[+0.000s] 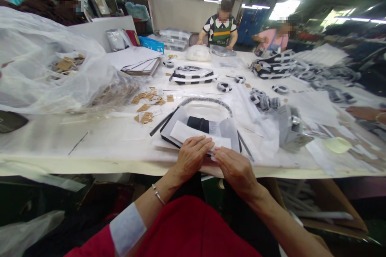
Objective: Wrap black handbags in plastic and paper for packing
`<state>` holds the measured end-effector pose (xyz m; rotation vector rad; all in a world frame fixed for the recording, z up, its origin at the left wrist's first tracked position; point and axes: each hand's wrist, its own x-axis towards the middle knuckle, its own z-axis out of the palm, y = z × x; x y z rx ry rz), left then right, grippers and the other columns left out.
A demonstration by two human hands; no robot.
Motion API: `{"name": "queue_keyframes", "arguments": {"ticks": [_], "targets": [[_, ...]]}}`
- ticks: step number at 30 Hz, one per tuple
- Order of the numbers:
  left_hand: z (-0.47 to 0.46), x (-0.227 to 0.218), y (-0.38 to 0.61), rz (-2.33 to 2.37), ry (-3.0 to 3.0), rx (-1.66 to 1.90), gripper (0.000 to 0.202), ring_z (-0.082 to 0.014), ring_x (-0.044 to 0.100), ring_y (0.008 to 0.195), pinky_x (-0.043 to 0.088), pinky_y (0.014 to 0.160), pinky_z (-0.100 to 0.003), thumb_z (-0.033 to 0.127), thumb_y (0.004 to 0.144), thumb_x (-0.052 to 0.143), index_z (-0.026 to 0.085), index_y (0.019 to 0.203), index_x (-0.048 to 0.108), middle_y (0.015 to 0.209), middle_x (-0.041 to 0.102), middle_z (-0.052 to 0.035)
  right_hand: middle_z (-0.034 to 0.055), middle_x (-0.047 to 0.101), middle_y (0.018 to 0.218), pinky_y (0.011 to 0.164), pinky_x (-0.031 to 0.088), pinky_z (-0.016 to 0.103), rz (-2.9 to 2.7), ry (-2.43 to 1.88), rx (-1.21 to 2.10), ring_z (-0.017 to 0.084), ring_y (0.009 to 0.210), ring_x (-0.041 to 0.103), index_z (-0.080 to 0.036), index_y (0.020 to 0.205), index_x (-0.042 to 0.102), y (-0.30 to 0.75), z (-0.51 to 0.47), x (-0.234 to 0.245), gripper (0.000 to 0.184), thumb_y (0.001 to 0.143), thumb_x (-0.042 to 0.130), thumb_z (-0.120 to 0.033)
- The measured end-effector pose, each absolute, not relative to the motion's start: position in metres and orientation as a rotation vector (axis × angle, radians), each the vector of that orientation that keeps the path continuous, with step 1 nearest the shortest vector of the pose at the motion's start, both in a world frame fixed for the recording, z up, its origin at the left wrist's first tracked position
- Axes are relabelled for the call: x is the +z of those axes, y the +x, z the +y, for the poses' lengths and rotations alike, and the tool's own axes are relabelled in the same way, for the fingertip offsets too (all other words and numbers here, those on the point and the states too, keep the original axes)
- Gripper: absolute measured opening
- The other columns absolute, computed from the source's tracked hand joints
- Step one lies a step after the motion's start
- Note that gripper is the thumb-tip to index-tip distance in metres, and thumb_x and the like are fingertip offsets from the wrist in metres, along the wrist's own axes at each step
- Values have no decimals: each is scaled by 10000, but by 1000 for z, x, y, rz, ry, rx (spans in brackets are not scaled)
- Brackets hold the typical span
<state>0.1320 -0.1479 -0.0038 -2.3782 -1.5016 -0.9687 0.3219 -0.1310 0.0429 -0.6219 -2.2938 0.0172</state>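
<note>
While the bare left hand (190, 157) and bare right hand (233, 170) lay close together on a white paper sheet (193, 133), their grip impossible to tell, a black rectangular fabric piece (198, 124) sat just beyond at twelve o'clock on the white-covered worktable (42, 140).

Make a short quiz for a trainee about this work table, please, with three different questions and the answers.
1. Which wrist wears the thin silver bangle, left or right?
2. True or false: small tan cardboard tags lie scattered on the white-covered work table.
3. What do the bare left hand and bare right hand rest on: a white paper sheet or a black-and-white striped bundle?

Key: 1. Left. 2. True. 3. The white paper sheet.
</note>
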Motion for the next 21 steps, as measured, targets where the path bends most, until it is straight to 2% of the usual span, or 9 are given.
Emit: {"name": "queue_keyframes", "arguments": {"ticks": [6,9,14,18,21], "targets": [[-153,11,126,-1487,-2578,-1084,343,-162,561,1256,372,1102,-383,172,931,525,248,1256,604,1315,657,-23,100,749,973,892,587,362,-2268,-608,9,217,947,716,-187,1005,660,320,-134,44,148,949,534,-134],[-156,20,125,-1528,-2654,-1105,336,-153,553,1273,334,1134,-395,192,950,515,244,1273,588,1283,677,-15,93,749,976,916,580,359,-2265,-561,24,208,958,713,-188,1023,657,322,-133,45,173,935,540,-96],[-151,28,131,-1708,-2604,-1219,195,-162,630,1155,389,1078,-396,297,993,517,263,1083,687,1132,744,0,65,745,952,941,578,389,-2269,-469,144,198,966,702,-206,992,667,328,-131,43,205,912,543,-63],[-148,27,138,-1808,-2484,-1381,109,-199,659,1081,424,1027,-417,350,897,682,245,912,709,1051,760,-9,59,728,903,923,587,410,-2276,-452,174,205,943,690,-203,967,671,331,-132,44,189,899,565,-61],[-148,25,141,-1806,-2436,-1403,120,-207,664,1063,445,1001,-416,335,836,752,234,875,699,1038,759,-14,59,723,908,952,576,425,-2316,-451,191,203,951,684,-202,981,666,335,-134,45,196,907,556,-58]]}}
